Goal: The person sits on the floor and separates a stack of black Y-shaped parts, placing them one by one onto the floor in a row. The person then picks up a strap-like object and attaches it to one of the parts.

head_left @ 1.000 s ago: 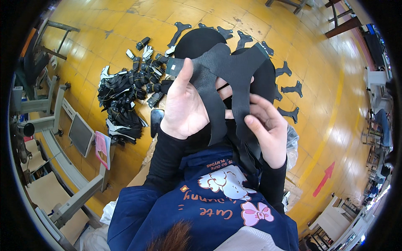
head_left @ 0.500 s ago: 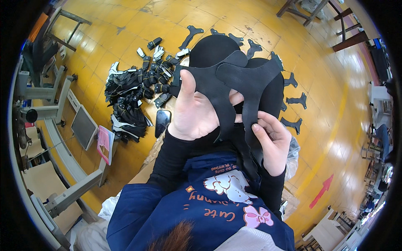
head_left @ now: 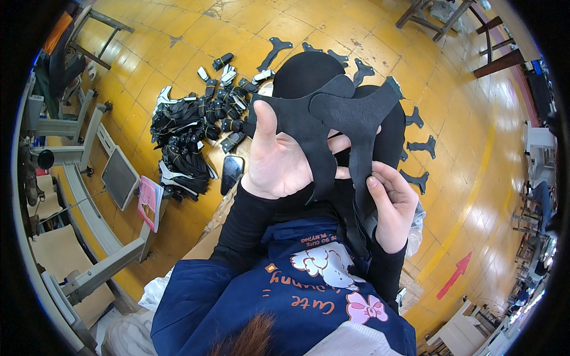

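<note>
Two black, Y-shaped leather-like pieces are spread over my knees, with their broad ends overlapping. My left hand [head_left: 272,163] supports the left piece [head_left: 295,116], palm facing up and thumb pointing away from me. Its fingers run behind the pieces, and parts of them show through the gap between the two tails. At the right piece [head_left: 356,118], my right hand [head_left: 393,204] pinches the edge of the hanging tail between thumb and fingers. More black material hangs below that tail toward my lap, partly hidden by my right hand.
Bundled black pieces with some white parts form a pile [head_left: 184,136] on the yellow floor at left. A phone [head_left: 232,174] lies beside it. Several similar Y-shaped pieces [head_left: 421,146] lie in an arc beyond my knees. Metal framework [head_left: 113,267] stands at left, a wooden stool [head_left: 436,24] far right.
The right piece's tail has shifted slightly right and now hangs straighter, widening the gap, so more of my left fingers shows. My right hand has moved slightly right, still pinching.
</note>
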The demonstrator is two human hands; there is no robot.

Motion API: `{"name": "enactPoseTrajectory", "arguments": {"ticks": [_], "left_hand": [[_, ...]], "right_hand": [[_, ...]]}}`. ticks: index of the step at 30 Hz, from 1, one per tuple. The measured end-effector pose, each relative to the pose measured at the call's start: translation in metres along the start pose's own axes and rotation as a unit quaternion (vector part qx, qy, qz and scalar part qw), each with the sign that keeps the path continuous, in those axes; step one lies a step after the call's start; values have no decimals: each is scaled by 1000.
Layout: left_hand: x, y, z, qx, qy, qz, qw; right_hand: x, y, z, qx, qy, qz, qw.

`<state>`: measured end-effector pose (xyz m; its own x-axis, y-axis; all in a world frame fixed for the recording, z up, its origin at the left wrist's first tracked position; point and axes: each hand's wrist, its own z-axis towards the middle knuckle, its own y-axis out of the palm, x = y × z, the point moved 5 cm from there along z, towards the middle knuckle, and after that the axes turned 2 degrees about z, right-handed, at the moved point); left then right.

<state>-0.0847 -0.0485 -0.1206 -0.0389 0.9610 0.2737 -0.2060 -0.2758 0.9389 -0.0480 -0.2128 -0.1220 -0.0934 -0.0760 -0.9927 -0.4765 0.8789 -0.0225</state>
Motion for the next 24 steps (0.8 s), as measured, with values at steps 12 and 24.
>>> {"name": "enactPoseTrajectory", "arguments": {"ticks": [12,24], "left_hand": [[23,-24,-10,87,25,59,994],[28,-27,-16,116,21,84,990]], "right_hand": [[16,-50,27,142,-90,-175,970],[0,-50,8,193,-194,-303,913]]}}
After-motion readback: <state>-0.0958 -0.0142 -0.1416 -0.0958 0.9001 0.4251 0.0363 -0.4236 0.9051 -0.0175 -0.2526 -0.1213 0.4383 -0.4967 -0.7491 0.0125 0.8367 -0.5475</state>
